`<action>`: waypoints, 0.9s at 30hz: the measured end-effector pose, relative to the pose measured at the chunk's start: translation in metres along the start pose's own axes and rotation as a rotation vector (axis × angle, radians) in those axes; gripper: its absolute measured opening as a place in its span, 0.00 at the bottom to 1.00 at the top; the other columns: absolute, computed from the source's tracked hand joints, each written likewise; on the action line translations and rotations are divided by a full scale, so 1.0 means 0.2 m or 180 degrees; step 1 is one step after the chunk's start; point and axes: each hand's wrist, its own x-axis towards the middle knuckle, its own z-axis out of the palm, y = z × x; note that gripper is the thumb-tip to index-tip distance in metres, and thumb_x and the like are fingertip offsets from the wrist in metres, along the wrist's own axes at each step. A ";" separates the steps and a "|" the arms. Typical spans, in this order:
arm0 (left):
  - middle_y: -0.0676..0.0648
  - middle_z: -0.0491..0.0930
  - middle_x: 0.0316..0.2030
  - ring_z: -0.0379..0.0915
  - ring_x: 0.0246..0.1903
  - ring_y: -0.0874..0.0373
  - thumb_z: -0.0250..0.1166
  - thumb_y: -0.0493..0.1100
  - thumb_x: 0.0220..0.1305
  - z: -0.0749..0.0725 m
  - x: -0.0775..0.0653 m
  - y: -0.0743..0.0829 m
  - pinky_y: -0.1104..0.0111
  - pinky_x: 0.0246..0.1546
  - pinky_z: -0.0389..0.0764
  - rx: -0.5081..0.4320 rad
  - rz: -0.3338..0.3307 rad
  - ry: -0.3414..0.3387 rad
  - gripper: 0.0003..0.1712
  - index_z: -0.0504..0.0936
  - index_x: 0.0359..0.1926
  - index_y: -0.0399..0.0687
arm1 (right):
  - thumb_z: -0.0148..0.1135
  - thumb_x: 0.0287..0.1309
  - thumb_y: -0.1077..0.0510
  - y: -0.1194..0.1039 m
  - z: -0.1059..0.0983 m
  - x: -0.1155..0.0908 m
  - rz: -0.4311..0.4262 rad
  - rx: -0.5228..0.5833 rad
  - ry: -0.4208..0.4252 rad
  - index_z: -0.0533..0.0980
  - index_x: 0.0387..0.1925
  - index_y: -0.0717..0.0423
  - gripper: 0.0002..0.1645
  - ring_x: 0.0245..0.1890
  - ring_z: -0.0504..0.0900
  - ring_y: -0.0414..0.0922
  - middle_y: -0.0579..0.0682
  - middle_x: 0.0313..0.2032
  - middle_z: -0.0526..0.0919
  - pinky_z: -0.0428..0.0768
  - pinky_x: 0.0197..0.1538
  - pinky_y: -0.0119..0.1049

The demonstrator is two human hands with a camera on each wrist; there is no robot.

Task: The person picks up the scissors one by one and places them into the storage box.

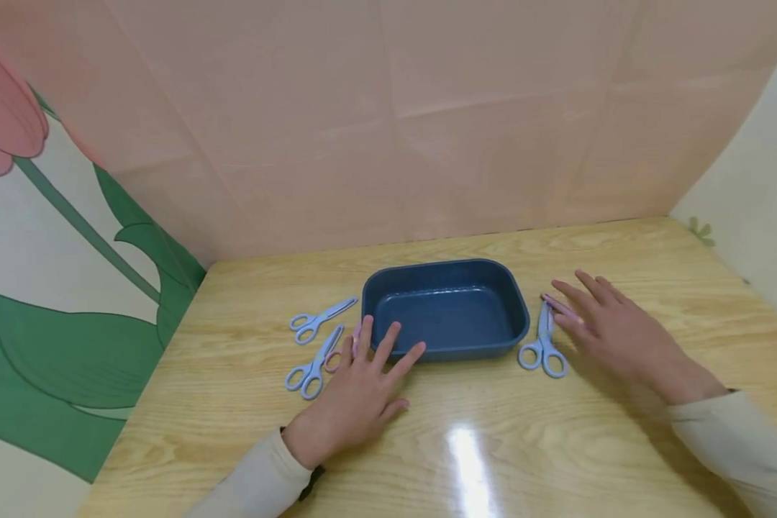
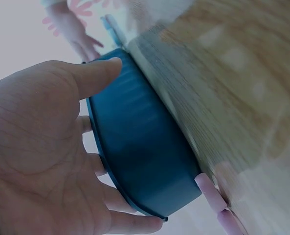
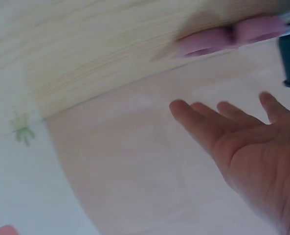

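A dark blue rectangular bin [image 1: 444,352] stands on the wooden table. My left hand [image 1: 355,396] hovers with spread fingers over its near left corner; whether it touches the rim I cannot tell. Beside that hand lie two pairs of light blue scissors [image 1: 311,375] and pink scissors [image 1: 332,361], the pink ones partly hidden by the fingers. To the bin's right, my right hand [image 1: 631,345] is held with fingers extended, holding nothing. Close to its fingertips are blue scissors [image 1: 544,345] and pink scissors [image 1: 559,307], which cross at the tips. Pink scissor handles [image 3: 259,29] also appear in the right wrist view.
A pink sheet [image 1: 388,129] covers the wall behind the table [image 1: 524,446]. On the left side is a panel with a tulip print [image 1: 91,223], and on the right a pale panel [image 1: 757,165].
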 end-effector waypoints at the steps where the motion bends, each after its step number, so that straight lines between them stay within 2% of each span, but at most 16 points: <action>1: 0.37 0.45 0.79 0.37 0.75 0.25 0.54 0.65 0.71 0.00 0.00 0.00 0.34 0.68 0.59 -0.0008 -0.0001 -0.0008 0.47 0.40 0.80 0.66 | 0.47 0.74 0.43 0.03 0.00 0.00 0.0006 -0.0062 0.0011 0.57 0.76 0.51 0.35 0.71 0.55 0.73 0.71 0.73 0.54 0.57 0.69 0.69; 3: 0.37 0.44 0.79 0.36 0.75 0.25 0.55 0.65 0.71 0.00 0.00 0.00 0.34 0.68 0.59 -0.0014 -0.0001 -0.0013 0.47 0.40 0.80 0.66 | 0.51 0.73 0.46 0.08 0.01 0.00 0.0025 -0.0149 0.0051 0.60 0.73 0.54 0.33 0.66 0.59 0.76 0.72 0.71 0.57 0.62 0.63 0.72; 8: 0.38 0.44 0.79 0.36 0.75 0.25 0.55 0.64 0.70 0.00 0.00 0.00 0.34 0.68 0.59 -0.0050 -0.0004 -0.0001 0.47 0.40 0.80 0.67 | 0.59 0.68 0.51 0.16 0.00 0.01 0.0022 -0.0107 0.0087 0.68 0.64 0.60 0.29 0.61 0.65 0.75 0.74 0.67 0.62 0.67 0.59 0.71; 11: 0.39 0.41 0.79 0.34 0.75 0.26 0.54 0.64 0.71 -0.01 0.01 0.00 0.34 0.69 0.58 -0.0268 -0.0046 -0.0037 0.45 0.40 0.80 0.69 | 0.64 0.63 0.50 0.18 -0.02 0.01 0.0015 -0.0080 0.0091 0.74 0.55 0.61 0.25 0.61 0.67 0.73 0.73 0.65 0.66 0.68 0.59 0.69; 14: 0.45 0.31 0.80 0.26 0.76 0.29 0.52 0.64 0.73 -0.02 0.01 0.00 0.32 0.68 0.56 -0.0862 -0.0224 -0.0076 0.43 0.38 0.79 0.72 | 0.69 0.58 0.47 0.19 -0.04 0.00 -0.0047 -0.0244 0.0143 0.79 0.44 0.57 0.20 0.62 0.67 0.73 0.71 0.63 0.71 0.68 0.60 0.67; 17: 0.54 0.22 0.79 0.19 0.78 0.38 0.50 0.65 0.73 -0.04 0.03 -0.01 0.32 0.68 0.55 -0.1735 -0.0638 0.0024 0.45 0.32 0.78 0.76 | 0.74 0.50 0.47 0.20 -0.05 -0.03 -0.0214 -0.0497 0.0262 0.81 0.36 0.51 0.16 0.62 0.69 0.72 0.69 0.60 0.76 0.70 0.60 0.65; 19: 0.58 0.21 0.79 0.26 0.79 0.42 0.50 0.67 0.72 -0.05 0.04 -0.02 0.34 0.68 0.59 -0.2332 -0.0992 0.0182 0.46 0.28 0.77 0.77 | 0.76 0.46 0.47 0.21 -0.04 -0.05 -0.0316 -0.0581 0.0341 0.80 0.32 0.47 0.15 0.60 0.71 0.71 0.68 0.57 0.79 0.72 0.59 0.64; 21: 0.57 0.25 0.79 0.55 0.74 0.41 0.50 0.67 0.72 -0.06 0.05 -0.02 0.41 0.62 0.72 -0.2879 -0.1330 0.0344 0.48 0.26 0.76 0.76 | 0.77 0.43 0.47 0.22 -0.04 -0.07 -0.0375 -0.0612 0.0351 0.79 0.29 0.44 0.15 0.59 0.73 0.70 0.68 0.55 0.80 0.72 0.58 0.63; 22: 0.56 0.27 0.80 0.59 0.72 0.41 0.52 0.65 0.72 -0.06 0.05 -0.03 0.45 0.60 0.75 -0.3126 -0.1471 0.0427 0.49 0.26 0.77 0.74 | 0.78 0.43 0.46 0.22 -0.04 -0.07 -0.0351 -0.0586 0.0328 0.79 0.28 0.43 0.15 0.59 0.73 0.70 0.68 0.55 0.80 0.72 0.58 0.63; 25: 0.50 0.33 0.80 0.65 0.68 0.36 0.55 0.58 0.74 -0.05 0.08 -0.02 0.49 0.59 0.78 -0.3656 -0.1741 0.0626 0.50 0.27 0.79 0.64 | 0.78 0.42 0.45 0.24 -0.05 -0.07 -0.0272 -0.0518 0.0259 0.78 0.27 0.42 0.15 0.60 0.72 0.70 0.67 0.55 0.80 0.72 0.58 0.62; 26: 0.49 0.35 0.80 0.63 0.69 0.36 0.55 0.55 0.74 -0.04 0.09 -0.02 0.49 0.60 0.77 -0.3768 -0.1810 0.0660 0.50 0.28 0.79 0.61 | 0.78 0.43 0.44 0.25 -0.05 -0.07 -0.0252 -0.0504 0.0237 0.78 0.26 0.42 0.15 0.60 0.71 0.70 0.66 0.55 0.80 0.72 0.58 0.62; 27: 0.47 0.37 0.80 0.55 0.73 0.37 0.56 0.53 0.74 -0.03 0.10 -0.02 0.48 0.61 0.76 -0.3900 -0.1860 0.0703 0.50 0.29 0.79 0.59 | 0.78 0.43 0.44 0.25 -0.05 -0.07 -0.0228 -0.0490 0.0216 0.77 0.25 0.42 0.16 0.60 0.71 0.70 0.66 0.55 0.81 0.72 0.58 0.62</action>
